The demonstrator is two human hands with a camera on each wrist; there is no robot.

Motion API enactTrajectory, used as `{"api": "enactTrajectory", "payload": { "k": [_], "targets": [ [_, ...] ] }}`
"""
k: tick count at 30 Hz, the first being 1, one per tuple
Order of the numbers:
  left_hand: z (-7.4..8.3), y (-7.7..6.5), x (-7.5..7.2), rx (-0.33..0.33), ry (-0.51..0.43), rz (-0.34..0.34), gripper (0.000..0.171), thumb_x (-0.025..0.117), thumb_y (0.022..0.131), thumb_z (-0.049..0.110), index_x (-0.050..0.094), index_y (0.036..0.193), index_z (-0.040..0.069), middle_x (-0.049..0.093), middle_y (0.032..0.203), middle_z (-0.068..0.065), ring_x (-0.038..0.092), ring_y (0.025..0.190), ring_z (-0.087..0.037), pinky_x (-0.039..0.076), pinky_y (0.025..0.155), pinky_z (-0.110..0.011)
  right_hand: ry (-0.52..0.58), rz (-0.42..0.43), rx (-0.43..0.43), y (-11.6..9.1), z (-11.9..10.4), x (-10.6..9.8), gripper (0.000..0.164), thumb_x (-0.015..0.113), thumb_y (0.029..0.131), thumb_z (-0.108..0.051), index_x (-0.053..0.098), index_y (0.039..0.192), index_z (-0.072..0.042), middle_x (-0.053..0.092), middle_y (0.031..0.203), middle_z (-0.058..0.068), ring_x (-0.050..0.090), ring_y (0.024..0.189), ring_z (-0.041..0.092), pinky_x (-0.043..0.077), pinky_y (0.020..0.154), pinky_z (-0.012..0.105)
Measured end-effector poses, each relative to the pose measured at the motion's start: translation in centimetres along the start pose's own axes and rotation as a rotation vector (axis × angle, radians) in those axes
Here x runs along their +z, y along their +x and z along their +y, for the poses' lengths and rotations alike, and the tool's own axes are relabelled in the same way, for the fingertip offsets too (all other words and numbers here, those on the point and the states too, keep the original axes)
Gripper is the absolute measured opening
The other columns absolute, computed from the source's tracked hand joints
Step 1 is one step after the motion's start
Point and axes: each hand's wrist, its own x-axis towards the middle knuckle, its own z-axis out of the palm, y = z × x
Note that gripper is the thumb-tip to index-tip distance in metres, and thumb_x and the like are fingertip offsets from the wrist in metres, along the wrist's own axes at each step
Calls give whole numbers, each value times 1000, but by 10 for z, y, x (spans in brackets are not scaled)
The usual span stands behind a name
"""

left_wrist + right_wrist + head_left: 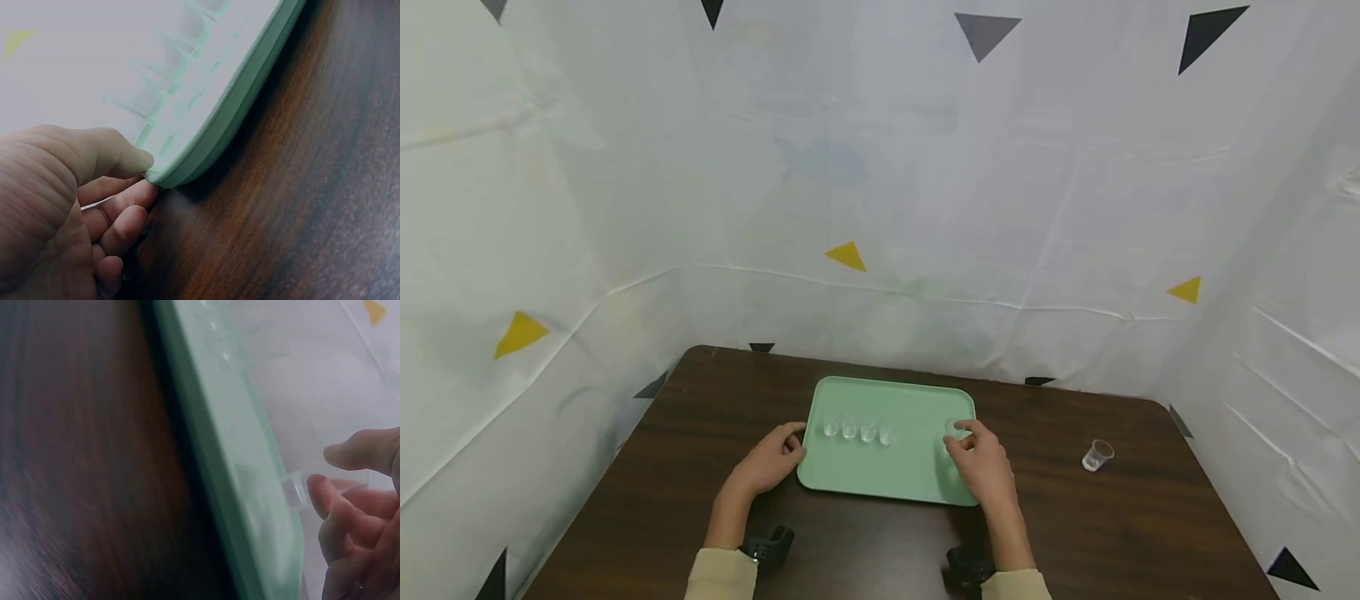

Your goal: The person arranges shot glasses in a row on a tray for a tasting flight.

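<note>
My left hand (767, 460) pinches the left edge of the green tray (880, 478), thumb on top of the rim and fingers below, as the left wrist view shows. Over the right part of the tray my right hand (987, 468) holds a clear shot glass (295, 491) between thumb and fingers. The base of that glass is close to the tray surface, and the hand covers part of its side. Several matching shot glasses (848, 431) stand upright in a row on the tray's left half.
Another clear shot glass (1097, 455) is on the dark wooden table (1150, 517), to the right of the tray. White sheeting (925, 208) with coloured triangles hangs behind the table and at both sides.
</note>
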Motion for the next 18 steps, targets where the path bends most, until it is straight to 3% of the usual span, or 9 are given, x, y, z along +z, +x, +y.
{"api": "enactTrajectory", "payload": {
  "k": [9, 18],
  "targets": [
    [-1, 1, -1, 4, 3, 4, 49, 59, 107, 16, 54, 154, 1, 60, 104, -7, 52, 83, -19, 44, 76, -37, -37, -33, -23, 1, -8, 19, 38, 70, 104, -33, 70, 138, -16, 79, 102, 1, 71, 89, 19, 50, 71, 39],
    [1, 0, -2, 4, -1, 0, 49, 59, 107, 15, 54, 154, 1, 60, 105, -8, 52, 83, -19, 44, 76, -37, -6, -76, -67, 5, -12, 31, 38, 71, 104, -31, 70, 137, -13, 78, 99, 3, 69, 81, 16, 49, 66, 36]
  ]
}}
